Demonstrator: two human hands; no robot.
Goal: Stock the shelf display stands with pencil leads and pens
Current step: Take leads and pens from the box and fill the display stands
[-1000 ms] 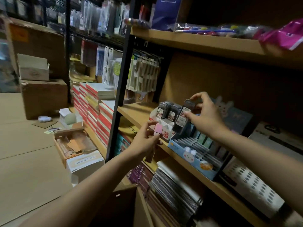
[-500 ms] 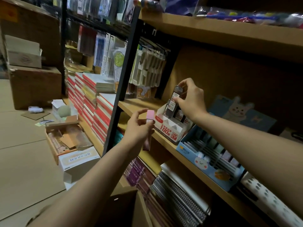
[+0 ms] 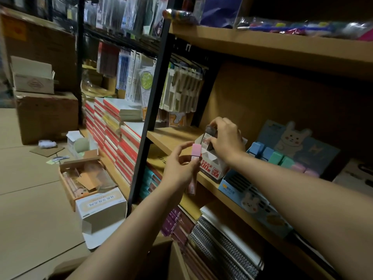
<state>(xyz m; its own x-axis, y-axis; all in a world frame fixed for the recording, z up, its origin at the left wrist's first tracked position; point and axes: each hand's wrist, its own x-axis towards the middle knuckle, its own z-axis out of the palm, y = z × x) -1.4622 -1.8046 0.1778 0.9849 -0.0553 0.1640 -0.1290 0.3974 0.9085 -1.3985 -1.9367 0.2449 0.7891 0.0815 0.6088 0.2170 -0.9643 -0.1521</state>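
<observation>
A white and red lead display box (image 3: 212,168) stands on the wooden middle shelf (image 3: 171,138). My right hand (image 3: 227,141) grips a dark lead case (image 3: 211,131) by its top and holds it down inside that box. In front of the shelf edge, my left hand (image 3: 179,167) pinches a pink-capped clear lead case (image 3: 195,158) upright. To the right stands a blue rabbit display stand (image 3: 252,201) with pastel cases in its back rows and bare slots in front.
Stacks of red and white notebooks (image 3: 121,138) sit left of a black upright post (image 3: 149,110). Spiral notebooks (image 3: 226,245) fill the lower shelf. Open cardboard boxes (image 3: 86,178) and a white carton (image 3: 101,209) lie on the floor at the left.
My right hand has lowered the dark lead case from above the white and red box down into it. My left hand has stayed in front of the shelf with the pink case.
</observation>
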